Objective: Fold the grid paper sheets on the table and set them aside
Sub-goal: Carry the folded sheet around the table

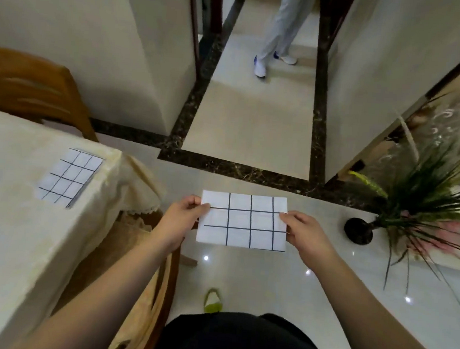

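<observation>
head view: both hands hold one grid sheet [243, 220] up over the floor. left hand [182, 218] pinches its left edge, right hand [305, 232] pinches its right edge. more grid sheets [69, 178] lie in a pile on the table [13, 226], well apart, to the left

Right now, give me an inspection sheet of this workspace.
Surface: table under a cream cloth.
Job's things: one grid sheet held in the air off the table; paper stack lying near the table's corner.
Clutter: nothing seen on the table.
Hands: left hand and right hand pinch the sheet's side edges.
Cables: nothing seen.
Surroundings: wooden chair, potted plant, a person's legs in the hallway.
</observation>
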A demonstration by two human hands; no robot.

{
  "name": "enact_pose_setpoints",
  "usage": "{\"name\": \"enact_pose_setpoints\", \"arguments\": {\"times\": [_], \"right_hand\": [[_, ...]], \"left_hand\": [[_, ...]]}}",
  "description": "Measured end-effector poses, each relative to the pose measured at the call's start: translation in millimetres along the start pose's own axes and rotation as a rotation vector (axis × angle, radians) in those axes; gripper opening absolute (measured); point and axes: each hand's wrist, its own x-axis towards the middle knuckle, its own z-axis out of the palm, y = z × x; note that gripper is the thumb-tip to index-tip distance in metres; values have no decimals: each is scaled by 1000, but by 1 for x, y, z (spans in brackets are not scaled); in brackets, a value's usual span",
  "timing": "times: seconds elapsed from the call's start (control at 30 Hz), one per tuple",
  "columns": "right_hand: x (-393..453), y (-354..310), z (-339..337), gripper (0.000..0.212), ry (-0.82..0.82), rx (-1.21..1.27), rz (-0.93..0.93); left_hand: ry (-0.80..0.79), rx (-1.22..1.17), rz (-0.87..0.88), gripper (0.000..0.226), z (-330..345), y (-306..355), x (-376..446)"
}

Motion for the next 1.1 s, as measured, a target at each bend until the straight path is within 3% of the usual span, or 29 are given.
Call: {"name": "enact_pose_setpoints", "arguments": {"times": [0.4,0.8,1.1], "right_hand": [[121,-69,39,12,-162,-68,76],[273,-153,72,6,-441,-262,100],[321,-191,135,8,-658,-371,84]], "left_hand": [[185,-148,-95,19,-16,30,86],[504,-263,-216,16,2,83,166],[679,-390,-220,16,-22,92,182]]}}
